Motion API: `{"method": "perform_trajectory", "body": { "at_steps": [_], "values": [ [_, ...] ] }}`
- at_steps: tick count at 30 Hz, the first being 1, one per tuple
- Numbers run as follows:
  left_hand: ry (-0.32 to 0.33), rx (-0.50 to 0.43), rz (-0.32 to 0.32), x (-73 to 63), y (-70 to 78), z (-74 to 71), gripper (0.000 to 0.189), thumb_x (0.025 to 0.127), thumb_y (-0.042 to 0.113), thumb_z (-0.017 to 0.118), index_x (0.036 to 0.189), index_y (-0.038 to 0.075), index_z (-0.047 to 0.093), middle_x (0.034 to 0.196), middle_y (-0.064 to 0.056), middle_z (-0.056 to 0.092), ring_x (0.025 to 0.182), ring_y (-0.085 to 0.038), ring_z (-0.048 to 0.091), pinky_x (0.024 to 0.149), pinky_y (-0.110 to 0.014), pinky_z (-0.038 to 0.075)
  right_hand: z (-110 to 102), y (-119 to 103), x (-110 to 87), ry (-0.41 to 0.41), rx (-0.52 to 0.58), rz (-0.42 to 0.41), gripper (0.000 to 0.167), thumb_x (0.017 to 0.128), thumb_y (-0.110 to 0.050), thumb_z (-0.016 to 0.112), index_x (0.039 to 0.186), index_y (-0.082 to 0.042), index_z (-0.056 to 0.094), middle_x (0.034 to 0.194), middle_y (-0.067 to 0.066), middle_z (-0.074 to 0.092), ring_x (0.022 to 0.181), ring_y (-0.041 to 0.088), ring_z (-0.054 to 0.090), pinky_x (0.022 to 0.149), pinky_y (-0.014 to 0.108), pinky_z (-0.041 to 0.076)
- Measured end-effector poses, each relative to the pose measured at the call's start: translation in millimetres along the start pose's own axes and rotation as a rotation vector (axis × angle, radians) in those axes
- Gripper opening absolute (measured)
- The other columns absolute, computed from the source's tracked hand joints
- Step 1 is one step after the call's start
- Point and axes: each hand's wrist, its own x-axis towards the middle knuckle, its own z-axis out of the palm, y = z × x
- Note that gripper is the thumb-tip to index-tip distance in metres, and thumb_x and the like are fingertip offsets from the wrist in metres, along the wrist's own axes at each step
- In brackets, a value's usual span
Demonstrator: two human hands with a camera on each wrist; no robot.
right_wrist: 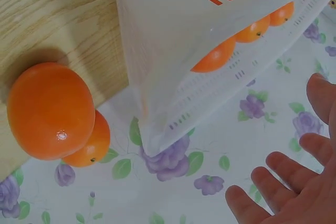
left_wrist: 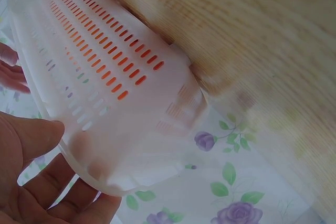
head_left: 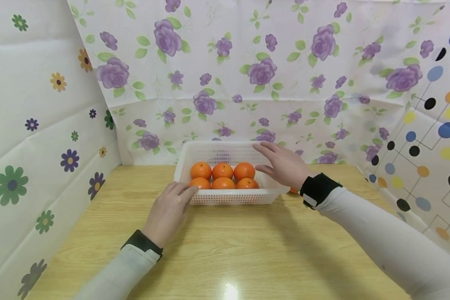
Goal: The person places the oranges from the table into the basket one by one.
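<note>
A white plastic basket point(head_left: 232, 198) with slotted walls stands at the back of the table, holding several oranges point(head_left: 223, 171) in two rows. My left hand point(head_left: 171, 208) grips its front left corner; in the left wrist view the thumb point(left_wrist: 44, 135) lies against the rim and fingertips show through the translucent wall. Over the basket's right end is my right hand point(head_left: 285, 166), fingers spread and holding nothing. The right wrist view shows it apart from the rim. Two more oranges point(right_wrist: 50, 109) lie outside the basket on the right, mostly hidden in the head view.
The wooden table point(head_left: 225, 246) stretches in front of the basket. A purple-flowered sheet point(head_left: 225, 75) hangs close behind. Patterned sheets also stand at the left point(head_left: 41, 137) and right point(head_left: 431, 137) sides.
</note>
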Motion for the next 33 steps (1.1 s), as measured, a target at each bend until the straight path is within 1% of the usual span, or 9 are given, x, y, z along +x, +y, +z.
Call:
{"method": "perform_trajectory", "body": {
  "at_steps": [8, 12, 16, 19, 22, 28, 33],
  "values": [
    [0.005, -0.001, 0.013, 1.1, 0.4, -0.1, 0.043, 0.096, -0.001, 0.085, 0.136, 0.01, 0.077, 0.127, -0.011, 0.074, 0.117, -0.032, 0.067, 0.104, -0.049, 0.063, -5, 2, -8.7, -0.035, 0.007, 0.049, 0.072, 0.111, -0.037, 0.069, 0.172, -0.011, 0.04, 0.173, 0.023, 0.039, 0.155, 0.049, 0.042, 0.121, 0.066, 0.045],
    [0.007, -0.004, 0.015, 1.3, 0.3, 0.3, 0.042, 0.096, -0.001, 0.085, 0.136, 0.01, 0.077, 0.126, -0.011, 0.074, 0.118, -0.032, 0.067, 0.104, -0.049, 0.062, -7, 4, -15.1, -0.019, 0.016, 0.064, 0.072, 0.112, -0.038, 0.069, 0.172, -0.012, 0.039, 0.173, 0.022, 0.039, 0.155, 0.048, 0.041, 0.119, 0.067, 0.046],
    [0.011, -0.006, 0.023, 1.5, 0.2, 0.7, 0.041, 0.096, -0.001, 0.084, 0.135, 0.009, 0.077, 0.126, -0.012, 0.075, 0.117, -0.033, 0.067, 0.104, -0.049, 0.062, -6, 10, -21.7, 0.01, 0.006, 0.068, 0.072, 0.111, -0.039, 0.07, 0.171, -0.013, 0.041, 0.171, 0.022, 0.042, 0.152, 0.048, 0.045, 0.117, 0.067, 0.048],
    [0.011, -0.004, 0.02, 1.7, 0.3, 0.7, 0.042, 0.096, -0.002, 0.085, 0.135, 0.009, 0.077, 0.126, -0.012, 0.074, 0.118, -0.032, 0.067, 0.104, -0.049, 0.062, -6, 14, -25.9, 0.04, -0.014, 0.06, 0.072, 0.11, -0.038, 0.072, 0.17, -0.01, 0.043, 0.168, 0.024, 0.045, 0.149, 0.05, 0.048, 0.115, 0.067, 0.049],
    [0.004, -0.003, 0.01, 1.6, 0.5, 0.6, 0.044, 0.095, -0.001, 0.086, 0.136, 0.009, 0.076, 0.127, -0.011, 0.074, 0.118, -0.032, 0.067, 0.105, -0.049, 0.062, -6, 19, -30.0, 0.056, -0.025, 0.066, 0.072, 0.109, -0.035, 0.074, 0.168, -0.008, 0.045, 0.166, 0.025, 0.047, 0.148, 0.051, 0.049, 0.117, 0.067, 0.048],
    [-0.007, 0.003, -0.001, 1.1, 1.0, -0.1, 0.045, 0.095, 0.0, 0.087, 0.137, 0.01, 0.076, 0.129, -0.011, 0.074, 0.12, -0.031, 0.067, 0.106, -0.049, 0.062, -10, 28, -38.9, 0.055, -0.026, 0.108, 0.07, 0.109, -0.032, 0.074, 0.167, -0.006, 0.046, 0.166, 0.026, 0.046, 0.149, 0.051, 0.047, 0.12, 0.068, 0.044],
    [-0.002, 0.004, 0.001, 0.8, 1.0, -0.5, 0.045, 0.094, -0.001, 0.087, 0.137, 0.01, 0.076, 0.128, -0.011, 0.074, 0.12, -0.032, 0.067, 0.105, -0.05, 0.062, -10, 35, -45.6, 0.074, -0.019, 0.107, 0.067, 0.11, -0.031, 0.074, 0.166, -0.005, 0.048, 0.165, 0.027, 0.047, 0.148, 0.052, 0.047, 0.121, 0.069, 0.043]
  ]
}}
